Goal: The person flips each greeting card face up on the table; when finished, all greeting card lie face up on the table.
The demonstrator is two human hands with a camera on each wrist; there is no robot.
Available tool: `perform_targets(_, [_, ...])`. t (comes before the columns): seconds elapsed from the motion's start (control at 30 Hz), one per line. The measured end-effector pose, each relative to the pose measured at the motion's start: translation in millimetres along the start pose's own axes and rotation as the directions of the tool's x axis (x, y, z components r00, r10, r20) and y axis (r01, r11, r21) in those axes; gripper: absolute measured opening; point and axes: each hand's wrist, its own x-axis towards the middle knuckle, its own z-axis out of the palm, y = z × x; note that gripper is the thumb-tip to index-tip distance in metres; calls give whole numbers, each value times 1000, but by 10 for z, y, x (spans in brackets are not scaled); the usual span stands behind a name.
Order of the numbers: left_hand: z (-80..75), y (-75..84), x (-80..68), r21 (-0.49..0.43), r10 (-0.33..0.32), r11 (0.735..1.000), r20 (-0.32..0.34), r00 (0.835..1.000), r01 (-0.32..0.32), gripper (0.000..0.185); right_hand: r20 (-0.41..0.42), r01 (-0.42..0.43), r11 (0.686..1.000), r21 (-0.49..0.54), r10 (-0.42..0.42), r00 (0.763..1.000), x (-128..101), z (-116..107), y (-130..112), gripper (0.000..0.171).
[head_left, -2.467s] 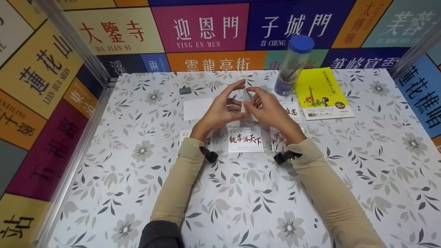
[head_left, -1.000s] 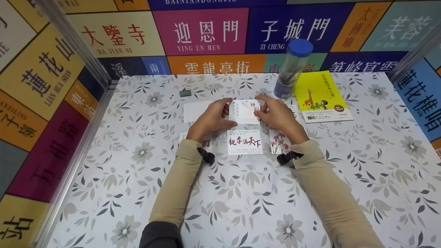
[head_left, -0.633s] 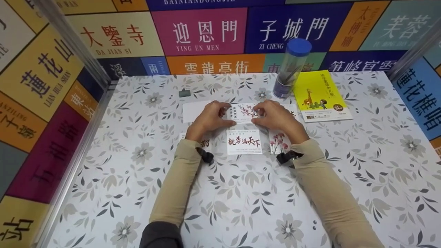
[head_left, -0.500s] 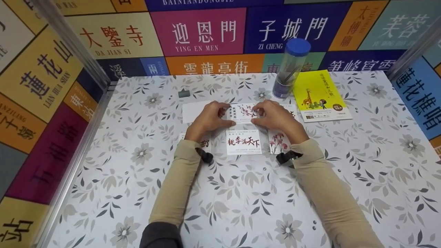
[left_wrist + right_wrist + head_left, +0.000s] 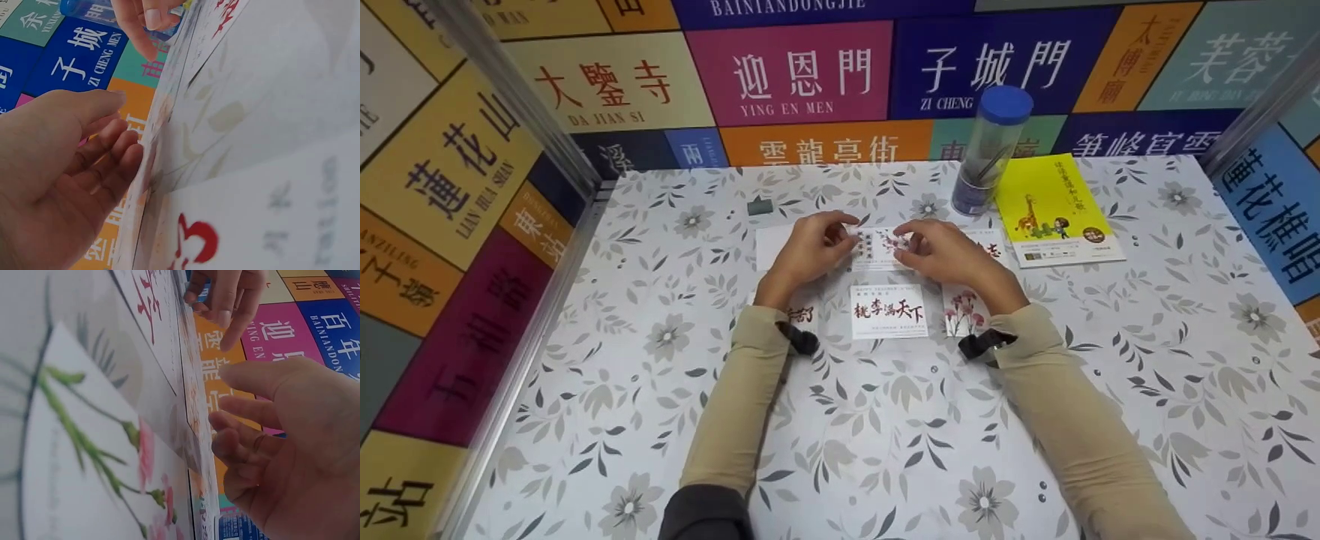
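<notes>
A white card with pink blossoms (image 5: 877, 259) lies flat on the flowered tabletop, in the back row of cards. My left hand (image 5: 808, 251) hovers at its left end, fingers loosely bent; the left wrist view shows nothing between them. Over the card's right end is my right hand (image 5: 949, 255), its fingers also slack around empty air in the right wrist view. Nearer me lies a card with red writing (image 5: 890, 311). Beside it, partly behind my right wrist, is a carnation card (image 5: 964, 313). Another lettered card (image 5: 802, 315) is mostly hidden by my left wrist.
A plain white card (image 5: 771, 251) and a red-lettered card (image 5: 988, 246) flank the hands in the back row. Behind them stand a clear tube with a blue cap (image 5: 1005, 106) and a small dark green object (image 5: 760, 207). A yellow booklet (image 5: 1054, 206) lies at right.
The blossom card, earlier raised on edge between both hands, was lowered flat onto the table. Both hands have since let go of it, and the left has shifted slightly left.
</notes>
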Motion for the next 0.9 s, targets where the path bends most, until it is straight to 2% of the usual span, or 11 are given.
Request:
perform_targets(0.07, [-69, -10, -16, -4, 12, 1000, -21, 1000, -12, 33, -6, 44, 999, -8, -44, 999, 26, 41, -43, 44])
perform_targets(0.23, [-289, -65, -112, -9, -9, 1000, -65, 998, 9, 30, 2, 136, 991, -12, -136, 991, 118, 189, -219, 47])
perform_targets(0.47, [-579, -194, -354, 32, -31, 999, -84, 996, 34, 29, 17, 210, 978, 21, -210, 978, 217, 333, -517, 54])
perform_targets(0.7, [-901, -402, -735, 116, -79, 989, -143, 987, 96, 31, 13, 207, 978, 36, -207, 978, 356, 550, -757, 53])
perform_targets(0.8, [-974, -490, -854, 142, -96, 983, -153, 984, 118, 31, 34, 199, 977, 73, -202, 979, 414, 644, -827, 47])
perform_targets(0.9, [-1005, -539, -914, 152, -116, 978, -169, 979, 142, 31, 20, 192, 978, 86, -195, 981, 462, 711, -896, 44])
